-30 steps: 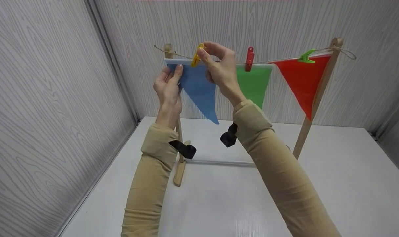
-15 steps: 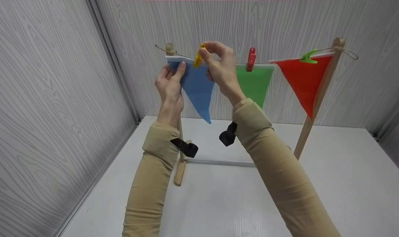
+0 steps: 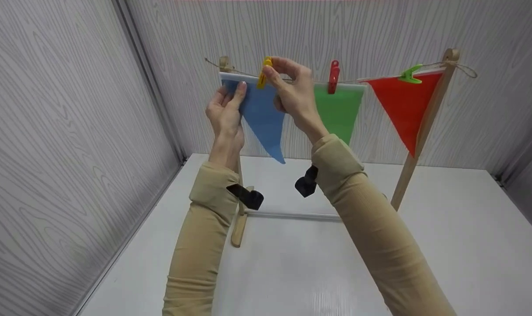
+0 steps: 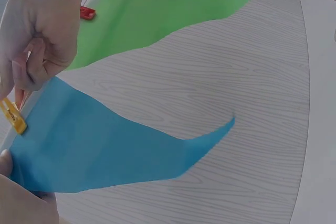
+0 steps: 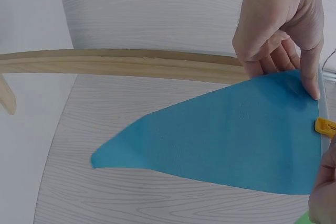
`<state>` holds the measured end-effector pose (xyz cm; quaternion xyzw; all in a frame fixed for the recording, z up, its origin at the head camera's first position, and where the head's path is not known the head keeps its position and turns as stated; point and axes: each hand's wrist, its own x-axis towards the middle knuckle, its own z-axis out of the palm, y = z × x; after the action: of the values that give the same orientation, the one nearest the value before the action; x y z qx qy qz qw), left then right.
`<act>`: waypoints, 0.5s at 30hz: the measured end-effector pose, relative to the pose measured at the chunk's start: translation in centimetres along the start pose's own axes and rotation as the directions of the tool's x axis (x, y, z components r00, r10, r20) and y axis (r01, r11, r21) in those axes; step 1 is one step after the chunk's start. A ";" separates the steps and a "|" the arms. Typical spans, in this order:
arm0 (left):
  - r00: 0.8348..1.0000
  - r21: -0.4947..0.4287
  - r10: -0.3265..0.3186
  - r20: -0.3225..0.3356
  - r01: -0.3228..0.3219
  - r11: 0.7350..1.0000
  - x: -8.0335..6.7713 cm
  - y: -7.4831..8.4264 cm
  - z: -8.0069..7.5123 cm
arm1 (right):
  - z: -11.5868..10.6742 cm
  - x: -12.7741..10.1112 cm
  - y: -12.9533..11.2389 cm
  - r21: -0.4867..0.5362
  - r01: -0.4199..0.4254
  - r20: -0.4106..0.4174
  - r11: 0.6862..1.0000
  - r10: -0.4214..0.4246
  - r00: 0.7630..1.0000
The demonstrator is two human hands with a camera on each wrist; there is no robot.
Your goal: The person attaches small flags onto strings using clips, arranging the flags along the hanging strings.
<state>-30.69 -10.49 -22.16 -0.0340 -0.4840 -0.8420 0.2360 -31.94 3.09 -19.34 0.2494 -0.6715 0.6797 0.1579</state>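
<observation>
A blue triangular pennant (image 3: 264, 116) with a white top band hangs at the string, left of the green one. My left hand (image 3: 225, 112) pinches its upper left corner, thumb in front and fingers behind. Between thumb and fingers of my right hand (image 3: 296, 85) is a yellow clothespin (image 3: 262, 80), its lower end over the pennant's white band. In the left wrist view the yellow clothespin (image 4: 14, 118) sits across that band. The blue pennant (image 5: 220, 135) fills the middle of the right wrist view, its tip curling. My right hand hides the pennant's upper right corner.
A green pennant (image 3: 339, 112) hangs from a red clothespin (image 3: 333, 77). Further right, a green clothespin (image 3: 410, 74) holds a red pennant (image 3: 408, 103). The string (image 3: 432, 66) runs between two wooden posts (image 3: 432, 118) standing on a white table (image 3: 283, 263).
The left corner of the blue pennant has risen slightly toward the string with my left hand. The yellow clothespin stays in my right hand, turned a little more upright. The pennant's tip has swayed.
</observation>
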 end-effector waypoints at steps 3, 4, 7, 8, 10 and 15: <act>1.000 -0.020 -0.012 -0.016 0.012 1.000 -0.1 0.0 0.0 | -0.1 -0.1 0.2 0.012 0.023 0.006 1.000 -0.023 1.000; 1.000 -0.016 -0.010 -0.022 0.010 1.000 -0.2 0.0 -0.1 | -0.1 -0.1 0.2 0.014 0.030 0.005 0.999 -0.030 1.000; 0.999 0.021 0.009 -0.046 -0.008 1.000 -0.5 -0.2 -0.2 | -0.1 -0.3 0.3 0.022 0.046 -0.001 0.999 -0.046 0.999; 0.998 0.040 0.018 -0.056 -0.016 0.999 -0.6 -0.3 -0.2 | -0.2 -0.4 0.4 0.023 0.046 -0.005 0.999 -0.046 0.999; 0.996 0.073 0.038 -0.084 -0.032 0.997 -0.9 -0.5 -0.4 | -0.2 -0.5 0.4 0.028 0.045 -0.012 0.999 -0.044 0.999; 0.986 0.084 0.103 -0.134 -0.093 0.992 -1.6 -1.2 -0.9 | -0.2 -1.0 0.6 0.026 0.042 -0.033 0.999 -0.041 0.999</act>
<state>-29.60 -10.12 -24.05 0.0096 -0.4966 -0.8102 0.3111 -31.47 3.36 -20.34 0.2542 -0.6545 0.6890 0.1796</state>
